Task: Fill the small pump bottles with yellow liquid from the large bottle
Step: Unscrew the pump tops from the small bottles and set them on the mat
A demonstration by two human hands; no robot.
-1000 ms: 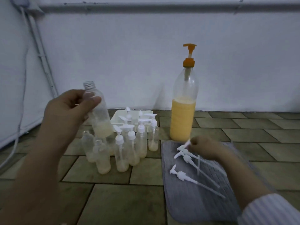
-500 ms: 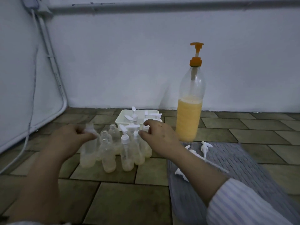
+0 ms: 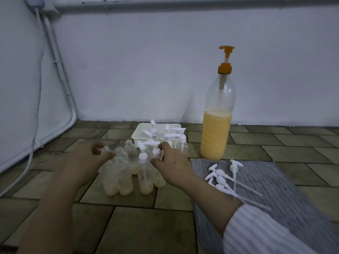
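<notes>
Large bottle [image 3: 217, 123]: clear plastic, upright on the floor near the wall, roughly half full of yellow liquid, orange pump fitted. Small pump bottles [image 3: 128, 173]: clear, upright, clustered on the floor left of it, each with a little yellowish liquid; several uncapped, others with white pumps.

We see a plain pale wall [image 3: 146, 70] meeting a floor [image 3: 128, 226] of brownish tiles. A pipe [image 3: 183, 3] runs along the wall's top, a cable [image 3: 36, 107] hangs at left, and the light is dim.
</notes>
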